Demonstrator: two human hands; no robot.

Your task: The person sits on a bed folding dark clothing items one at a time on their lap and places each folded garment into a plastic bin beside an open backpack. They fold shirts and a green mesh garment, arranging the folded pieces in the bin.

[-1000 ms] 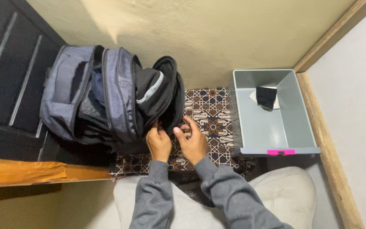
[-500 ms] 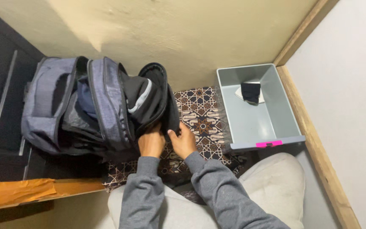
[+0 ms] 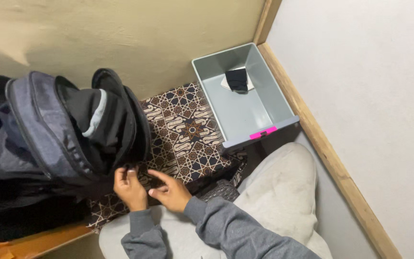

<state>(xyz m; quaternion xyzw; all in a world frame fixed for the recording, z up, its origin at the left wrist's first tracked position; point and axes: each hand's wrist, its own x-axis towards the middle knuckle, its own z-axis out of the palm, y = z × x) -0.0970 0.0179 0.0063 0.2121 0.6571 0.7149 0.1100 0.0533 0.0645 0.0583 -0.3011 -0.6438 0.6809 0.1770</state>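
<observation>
At backpack point(image 3: 58, 139) base: left hand point(image 3: 129, 188) pinching lower edge of front pocket, right hand point(image 3: 169, 193) pinching something small beside it. Best done bracing fabric left, pulling steady right.

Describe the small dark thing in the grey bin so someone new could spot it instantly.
Start at the wooden strip running along the white wall on the right; the grey bin with a pink tag sits against it, beside the patterned mat. Near the bin's far end lies a small black item on a white scrap. It is the only dark thing inside the otherwise bare bin.
</observation>
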